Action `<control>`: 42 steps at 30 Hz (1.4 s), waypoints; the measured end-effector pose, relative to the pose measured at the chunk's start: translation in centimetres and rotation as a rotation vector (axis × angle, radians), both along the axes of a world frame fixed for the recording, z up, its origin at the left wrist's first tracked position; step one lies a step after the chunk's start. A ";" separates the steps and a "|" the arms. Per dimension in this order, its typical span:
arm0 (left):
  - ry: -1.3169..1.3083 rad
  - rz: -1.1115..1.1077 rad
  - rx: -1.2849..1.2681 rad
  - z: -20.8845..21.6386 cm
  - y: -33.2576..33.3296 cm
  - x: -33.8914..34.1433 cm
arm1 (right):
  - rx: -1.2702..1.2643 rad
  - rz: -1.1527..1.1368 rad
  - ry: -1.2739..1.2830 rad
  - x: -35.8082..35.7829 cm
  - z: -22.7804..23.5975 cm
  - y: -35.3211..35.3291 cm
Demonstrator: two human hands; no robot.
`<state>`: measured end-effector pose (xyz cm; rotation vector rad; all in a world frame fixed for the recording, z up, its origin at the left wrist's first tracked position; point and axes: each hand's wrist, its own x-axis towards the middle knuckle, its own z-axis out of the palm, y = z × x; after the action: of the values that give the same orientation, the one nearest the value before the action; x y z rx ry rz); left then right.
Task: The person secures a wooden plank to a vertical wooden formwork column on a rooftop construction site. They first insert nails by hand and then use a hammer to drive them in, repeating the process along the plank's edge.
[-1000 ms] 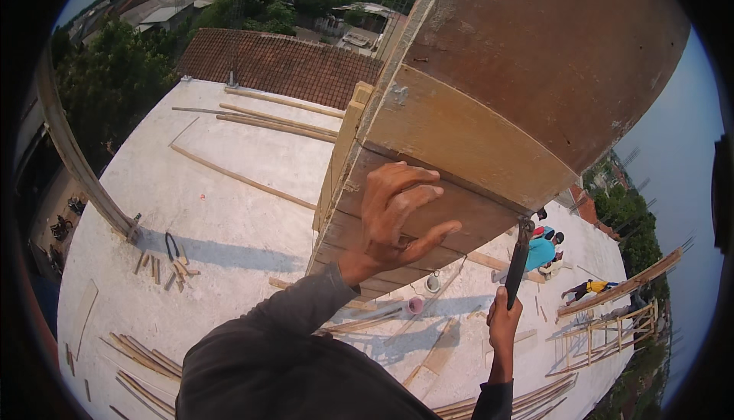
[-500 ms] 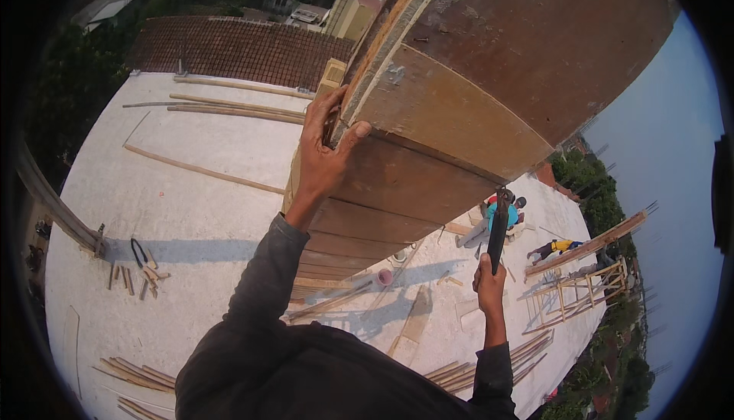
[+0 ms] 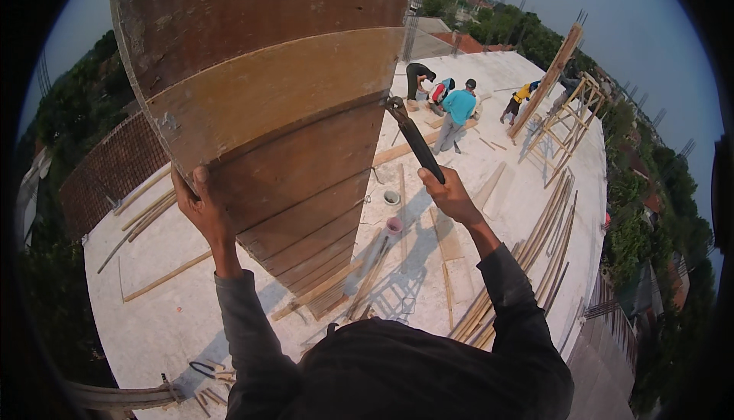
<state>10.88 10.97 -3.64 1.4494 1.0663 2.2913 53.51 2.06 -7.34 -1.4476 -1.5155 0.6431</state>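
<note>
In front of me rises a tall column of brown wooden formwork panels (image 3: 306, 133), with a lighter tan strip (image 3: 283, 76) across it. My left hand (image 3: 202, 204) grips the column's left edge, its thumb on the front face and its other fingers partly hidden behind the edge. My right hand (image 3: 449, 194) is closed around a black-handled tool (image 3: 419, 143) with a small metal head. The tool tilts up to the left, and its head is at the column's right edge. I cannot make out exactly what kind of tool it is.
Far below lies a pale concrete slab (image 3: 180, 336). Long wooden poles (image 3: 547, 244) are stacked on it at right, near a wooden frame (image 3: 562, 129). Several people work there, one in a teal shirt (image 3: 459, 105). A pink bucket (image 3: 394, 226) stands beyond the column's base.
My view has swung right, so the column appears farther left and more people show. The tool, upright before, now leans left. Both hands keep their holds.
</note>
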 end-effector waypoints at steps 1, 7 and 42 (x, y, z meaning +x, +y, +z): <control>-0.006 -0.053 -0.016 0.0 -0.1 -0.1 | -0.002 -0.006 0.003 -0.1 0.0 0.0; 0.069 -0.050 -0.036 0.1 -0.5 -0.5 | 0.000 -0.013 0.001 -0.1 -0.1 -0.1; 0.007 -0.016 -0.074 -0.1 -0.3 -0.8 | -0.003 -0.027 -0.010 -0.1 -1.3 0.2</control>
<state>10.07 10.71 -3.79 1.4331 1.1253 2.2132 53.46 2.29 -8.62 -1.4725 -1.5008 0.6234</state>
